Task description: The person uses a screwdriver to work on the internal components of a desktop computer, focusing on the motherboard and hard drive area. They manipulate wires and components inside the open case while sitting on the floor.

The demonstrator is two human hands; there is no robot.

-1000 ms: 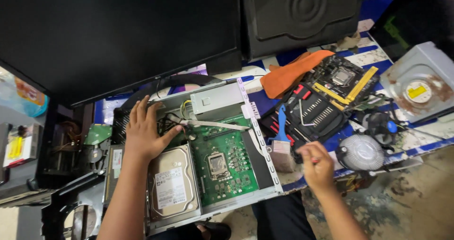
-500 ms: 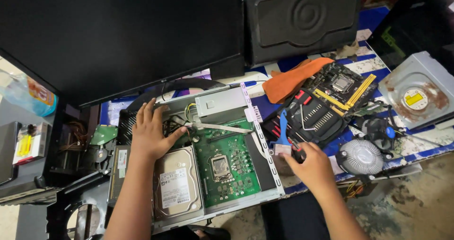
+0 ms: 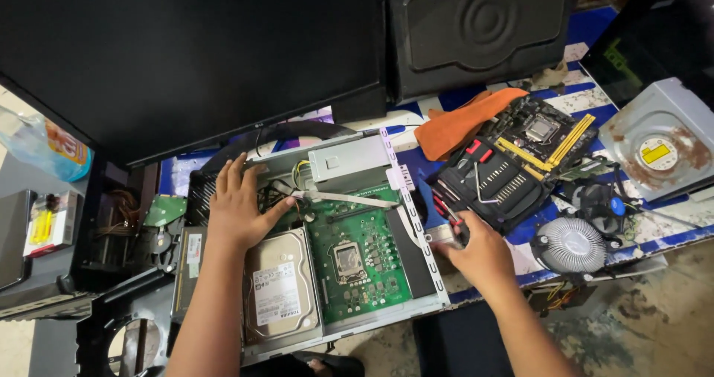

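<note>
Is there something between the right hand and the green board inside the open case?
Yes. The case's metal side wall stands between the right hand, which lies outside it, and the green board. The left hand already rests inside the case.

Green motherboard (image 3: 361, 262), silver hard drive (image 3: 280, 288), orange cloth (image 3: 465, 120), blue-striped table (image 3: 587, 57).

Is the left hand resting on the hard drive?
No, the left hand lies flat on the open computer case above the hard drive, near the cables.

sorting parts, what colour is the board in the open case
Green board, clearest in the head view.
</note>
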